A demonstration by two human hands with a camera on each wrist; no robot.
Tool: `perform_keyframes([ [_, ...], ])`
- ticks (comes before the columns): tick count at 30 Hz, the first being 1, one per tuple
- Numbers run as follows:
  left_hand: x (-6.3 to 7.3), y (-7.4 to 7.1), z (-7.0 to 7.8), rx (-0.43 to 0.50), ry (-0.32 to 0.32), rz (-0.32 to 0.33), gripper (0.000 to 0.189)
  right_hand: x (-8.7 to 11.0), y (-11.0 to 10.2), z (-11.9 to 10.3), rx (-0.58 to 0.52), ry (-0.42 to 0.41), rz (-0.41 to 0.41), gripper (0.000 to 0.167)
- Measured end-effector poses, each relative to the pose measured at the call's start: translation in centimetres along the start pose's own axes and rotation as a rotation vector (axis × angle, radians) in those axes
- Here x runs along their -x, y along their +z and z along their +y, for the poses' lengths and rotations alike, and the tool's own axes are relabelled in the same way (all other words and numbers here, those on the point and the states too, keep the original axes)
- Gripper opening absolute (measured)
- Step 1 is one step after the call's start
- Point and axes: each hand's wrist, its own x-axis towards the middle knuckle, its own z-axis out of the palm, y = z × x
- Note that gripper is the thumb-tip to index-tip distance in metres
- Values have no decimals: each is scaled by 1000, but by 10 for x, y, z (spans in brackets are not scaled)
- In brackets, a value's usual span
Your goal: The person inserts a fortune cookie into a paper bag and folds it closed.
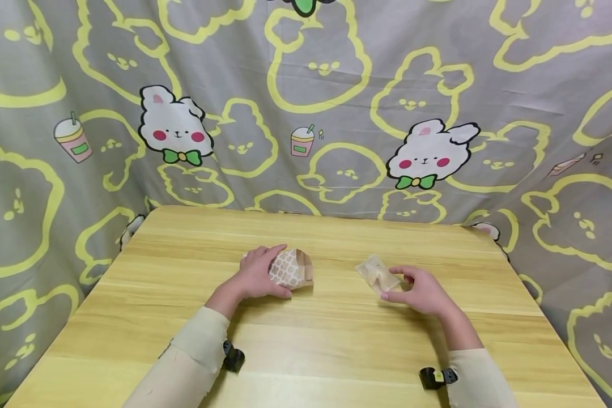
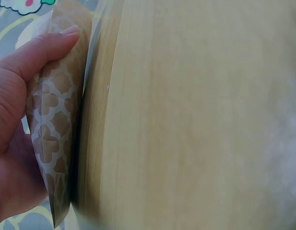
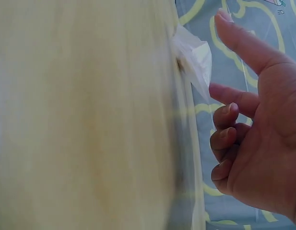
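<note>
My left hand [image 1: 255, 276] grips a small brown paper bag [image 1: 287, 268] with a white lattice pattern, lying on its side on the table. Its open end, plain brown inside, faces right. In the left wrist view the thumb presses on the patterned side of the bag [image 2: 59, 110], while the other fingers are mostly hidden behind it. To the right lies a small crumpled, translucent paper packet [image 1: 374, 273]. Beside it is my right hand [image 1: 422, 290], thumb and index finger spread apart. The right wrist view has the index fingertip right at the corner of the packet [image 3: 198, 60].
The wooden table [image 1: 296, 351] reaches back to a grey curtain [image 1: 245, 187] printed with yellow outlines and white rabbits, which also hangs at both sides. Black wrist cameras [image 1: 233, 357] sit by the cuffs of the light sleeves.
</note>
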Motion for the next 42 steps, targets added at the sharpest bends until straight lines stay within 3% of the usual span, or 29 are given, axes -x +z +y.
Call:
perform_keyframes([
  [9,0,0,-1,-4,-2,-1,114,12,1,-2,14,-48,-30,65],
  [14,-1,0,-3,-6,9,2,115,14,-2,-1,-8,-33,0,62],
  [19,0,1,-3,-9,10,-2,115,4,-3,9,-73,-59,7,72],
  [27,0,2,0,-12,6,-17,118,-21,1,27,-222,-80,-90,92],
  [34,-2,2,1,-14,3,-18,119,-27,0,25,-241,-85,-148,98],
  [42,-2,1,-2,-16,-8,-17,119,-32,2,23,-180,-65,-179,104],
])
